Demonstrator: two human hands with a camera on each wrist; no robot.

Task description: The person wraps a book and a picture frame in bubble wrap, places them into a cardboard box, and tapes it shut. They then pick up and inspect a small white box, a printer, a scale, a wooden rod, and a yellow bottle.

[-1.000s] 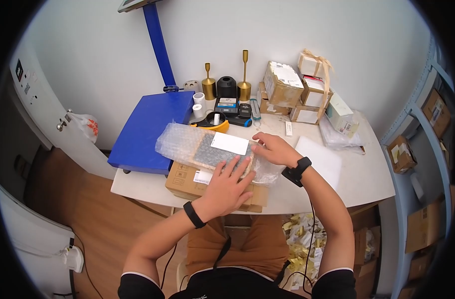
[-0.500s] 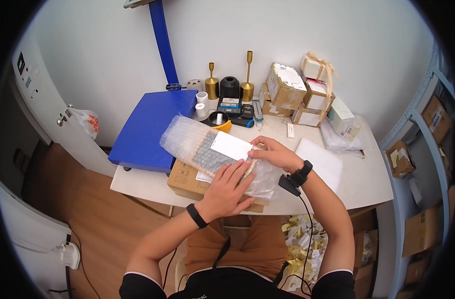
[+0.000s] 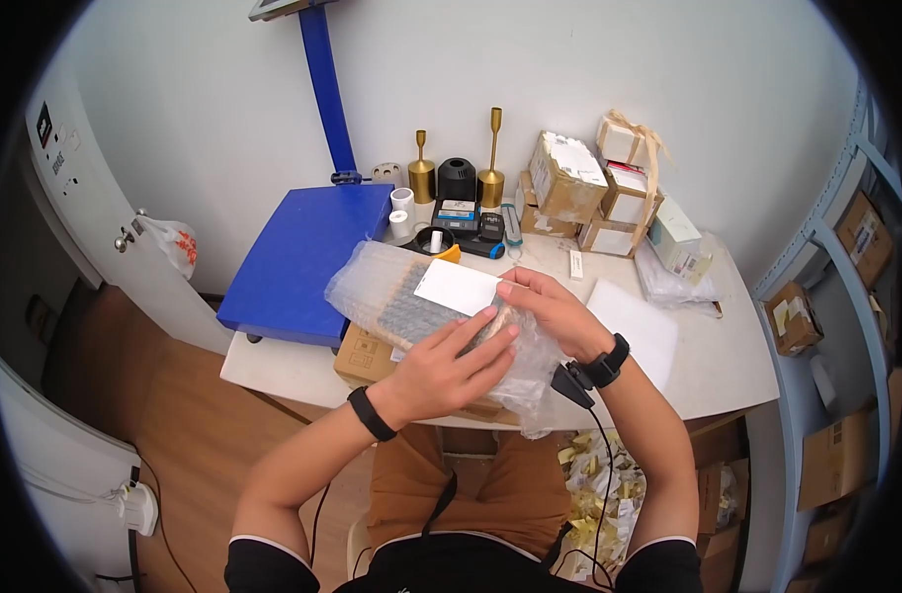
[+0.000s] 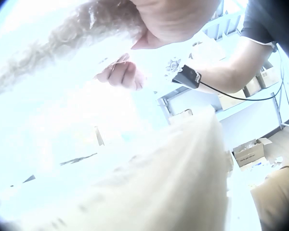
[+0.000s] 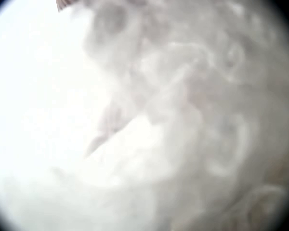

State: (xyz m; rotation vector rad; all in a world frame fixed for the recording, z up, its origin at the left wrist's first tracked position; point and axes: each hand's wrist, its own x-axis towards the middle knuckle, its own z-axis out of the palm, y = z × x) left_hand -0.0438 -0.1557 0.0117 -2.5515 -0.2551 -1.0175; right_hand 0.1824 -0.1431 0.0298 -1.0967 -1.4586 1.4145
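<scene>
"How's the left hand (image 3: pixel 441 376)?"
"Palm down, fingers (image 3: pixel 471 330) spread and nearly straight, forearm (image 3: pixel 317 455) angled in from the near left."
"And the right hand (image 3: pixel 561 314)?"
"Slightly farther, to the right, thumb (image 3: pixel 519 297) and fingers bent in a pinch."

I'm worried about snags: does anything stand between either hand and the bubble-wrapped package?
Nothing visible does: the left hand touches the bubble-wrapped package, and the right hand grips its end. The cardboard box shows below it.

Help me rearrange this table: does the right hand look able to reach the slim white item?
Probably yes: bare tabletop shows between the right hand and the slim white item, though that hand holds the bubble-wrapped package.
</scene>
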